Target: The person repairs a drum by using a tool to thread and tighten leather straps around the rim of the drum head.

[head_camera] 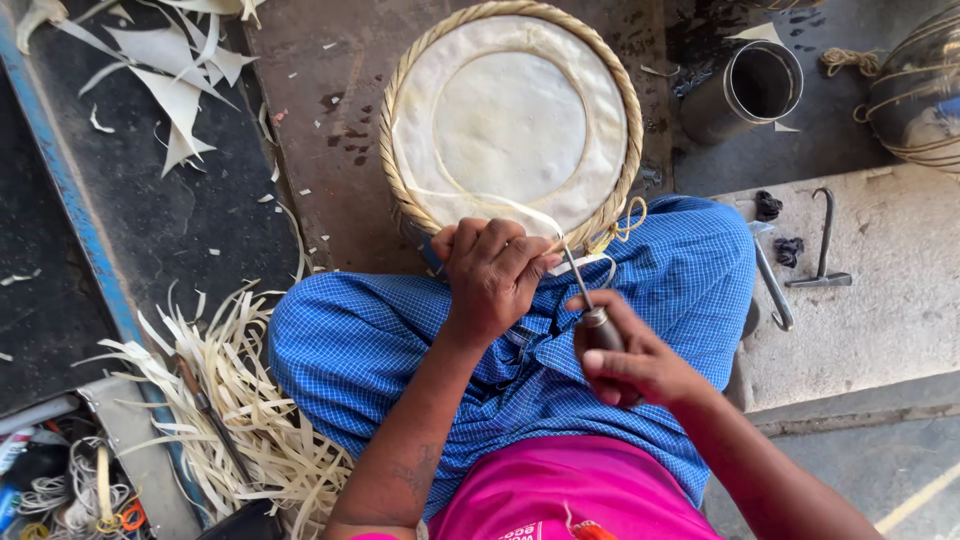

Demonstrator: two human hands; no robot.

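Nearest the lens, bottom centre: pink shirt hem (565, 490), then blue checked cloth (400, 340) draped over crossed legs, filling mid-frame.

Largest work item: one round drum with pale skin head and braided cane rim (510, 115), upper centre, resting against the knees; near edge of rim just beyond the fingers, up-frame from both hands.

One heap of pale cane strips (250, 410), lower left. Scattered pale offcuts (175, 85), upper left, too many to count. One open dark metal cylinder (755, 90), upper right. One rope-bound rounded vessel (920, 90), cut by right edge. One pale stone slab (880, 290), right, carrying two metal hooked tools (825, 250).

Left hand (492, 275): fingers curled shut, pinching a thin pale cane strip (500, 203) against the near rim; touching the drum.

Right hand (635, 365): closed around the dark wooden handle of one awl with slim metal shaft (590, 300).

Key relation: awl long axis runs diagonally, handle lower right, tip upper left, ending at the rim just beside the left fingertips. Tip contact point partly hidden; cannot tell whether inserted under the braid. Left hand nearer the drum; right hand set back by the length of the shaft.
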